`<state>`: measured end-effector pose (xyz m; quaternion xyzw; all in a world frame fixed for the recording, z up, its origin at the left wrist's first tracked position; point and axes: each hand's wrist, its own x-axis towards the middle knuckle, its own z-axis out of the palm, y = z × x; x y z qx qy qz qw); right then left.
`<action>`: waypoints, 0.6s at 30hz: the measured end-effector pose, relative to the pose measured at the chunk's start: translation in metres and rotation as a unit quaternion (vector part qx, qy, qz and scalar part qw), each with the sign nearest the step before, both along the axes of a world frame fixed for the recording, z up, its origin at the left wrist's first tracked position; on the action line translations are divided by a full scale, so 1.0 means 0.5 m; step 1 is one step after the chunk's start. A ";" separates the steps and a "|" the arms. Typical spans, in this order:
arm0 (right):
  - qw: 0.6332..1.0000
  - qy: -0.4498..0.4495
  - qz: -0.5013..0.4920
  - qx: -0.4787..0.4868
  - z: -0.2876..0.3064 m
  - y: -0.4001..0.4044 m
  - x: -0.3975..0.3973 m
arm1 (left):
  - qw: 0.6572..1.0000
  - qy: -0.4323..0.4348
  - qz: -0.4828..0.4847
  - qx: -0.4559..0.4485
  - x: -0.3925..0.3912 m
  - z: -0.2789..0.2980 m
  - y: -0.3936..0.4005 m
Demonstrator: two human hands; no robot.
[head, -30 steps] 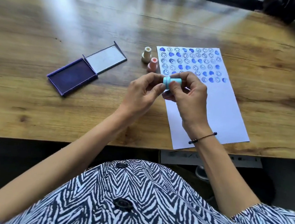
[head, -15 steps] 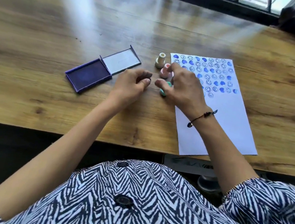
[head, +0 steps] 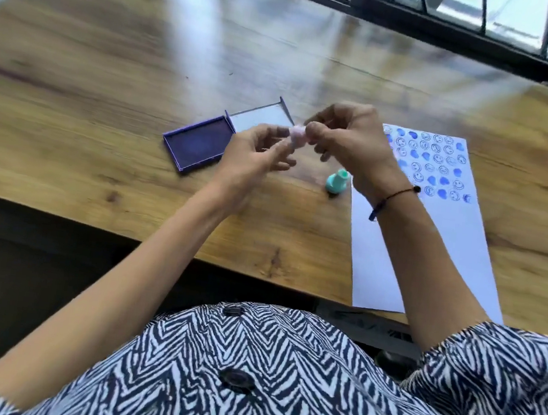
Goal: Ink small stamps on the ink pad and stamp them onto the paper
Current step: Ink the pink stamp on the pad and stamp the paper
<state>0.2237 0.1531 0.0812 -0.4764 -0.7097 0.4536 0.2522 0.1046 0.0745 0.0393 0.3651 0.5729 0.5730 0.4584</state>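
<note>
Landmark: open ink pad point(head: 198, 143), purple, on wooden table point(head: 104, 117); all places given rel. to it.
Nearest: person's zebra-print top point(head: 279, 380), nearer than pad, at table edge.
Paper point(head: 433, 247): white sheet, well right of pad; far end filled w/ rows of blue smiley and heart prints point(head: 429, 164), near end blank.
Teal stamp point(head: 337, 180): upright on table, right of pad, just beside paper's left edge; untouched.
Left hand point(head: 254, 160): just right of pad, raised; fingertips pinch one end of pink stamp point(head: 296, 137).
Right hand point(head: 346, 140): further right, fingers closed on stamp's other end; thin black bracelet point(head: 394, 198) on wrist.
Pink stamp: in air betw. both hands, right of pad; blurred, detail unclear.
Pad lid point(head: 263, 118): hinged open, behind-right of pad.
Step (judged): readying pink stamp, maybe uncapping; not yet inked.
Next: press face down onto pad, then onto blank paper below last row.
Writing/brands: none legible.
</note>
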 end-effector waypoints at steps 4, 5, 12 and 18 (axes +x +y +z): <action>0.998 0.038 0.026 -0.042 -0.015 -0.020 -0.033 | 0.999 -0.014 0.039 0.024 -0.027 -0.001 -0.022; 0.997 0.044 0.037 -0.051 -0.020 -0.024 -0.044 | 0.999 -0.010 0.046 0.025 -0.037 -0.004 -0.029; 0.990 0.061 0.120 -0.028 -0.030 -0.060 -0.134 | 0.992 -0.013 0.124 0.036 -0.101 -0.015 -0.088; 0.965 -0.019 0.193 0.175 -0.021 -0.054 -0.204 | 0.958 -0.075 0.276 0.024 -0.155 -0.032 -0.139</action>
